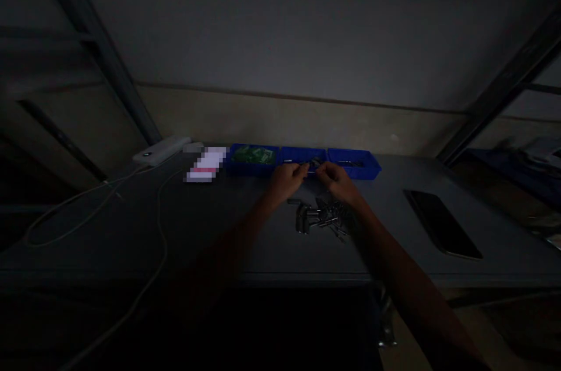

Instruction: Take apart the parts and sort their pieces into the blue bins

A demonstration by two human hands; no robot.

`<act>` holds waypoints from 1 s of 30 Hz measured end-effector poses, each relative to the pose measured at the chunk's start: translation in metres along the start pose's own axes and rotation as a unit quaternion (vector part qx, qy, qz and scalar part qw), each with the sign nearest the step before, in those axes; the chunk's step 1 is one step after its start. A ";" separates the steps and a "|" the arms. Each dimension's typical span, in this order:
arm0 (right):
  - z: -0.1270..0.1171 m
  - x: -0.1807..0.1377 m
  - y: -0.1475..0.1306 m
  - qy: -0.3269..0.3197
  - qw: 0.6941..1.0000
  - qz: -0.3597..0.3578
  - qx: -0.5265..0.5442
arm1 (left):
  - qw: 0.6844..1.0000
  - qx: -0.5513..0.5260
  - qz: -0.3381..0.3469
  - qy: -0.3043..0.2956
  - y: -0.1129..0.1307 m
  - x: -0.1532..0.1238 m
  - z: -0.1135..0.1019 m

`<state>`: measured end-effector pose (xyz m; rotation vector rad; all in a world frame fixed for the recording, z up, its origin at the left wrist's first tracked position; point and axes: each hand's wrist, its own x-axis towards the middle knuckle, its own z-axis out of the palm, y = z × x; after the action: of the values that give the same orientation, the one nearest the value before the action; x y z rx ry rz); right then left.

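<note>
My left hand (287, 178) and my right hand (335, 179) meet over the grey table just in front of the middle blue tray (302, 155). Both hands have their fingers pinched together around a small metal part (311, 167) held between them. The part is too small and dark to name. A heap of several small metal pieces (319, 216) lies on the table just below my hands. A blue tray with green parts (253, 156) stands to the left, and a third blue tray (357, 164) stands to the right.
A dark phone (442, 224) lies flat at the right. At the back left rest a white power bank (160, 151) with cables (131, 184) and a white box (205, 165). Metal shelf posts rise at both sides. The table's front edge (280, 277) is near me.
</note>
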<state>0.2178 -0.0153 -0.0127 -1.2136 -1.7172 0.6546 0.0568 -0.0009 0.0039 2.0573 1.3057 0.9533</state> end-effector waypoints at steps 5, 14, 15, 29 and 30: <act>0.000 -0.001 -0.002 -0.006 1.000 -0.017 0.023 | 0.999 0.037 -0.002 0.006 0.004 -0.001 -0.002; 0.000 0.001 -0.005 -0.008 1.000 0.021 0.020 | 0.998 -0.051 0.024 0.020 0.001 0.002 0.002; -0.001 0.002 -0.003 -0.005 1.000 0.020 0.024 | 0.998 -0.047 0.027 0.016 0.001 0.002 0.001; -0.044 0.003 0.020 0.281 0.924 0.095 -0.243 | 0.935 0.161 0.066 -0.309 -0.022 -0.007 -0.031; -0.038 0.003 0.015 0.248 0.936 0.080 -0.235 | 0.934 0.162 0.080 -0.309 -0.021 -0.007 -0.029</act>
<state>0.2582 -0.0098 -0.0068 -1.6931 -1.3842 -0.0026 0.0202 0.0025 0.0043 2.4587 1.0017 0.1004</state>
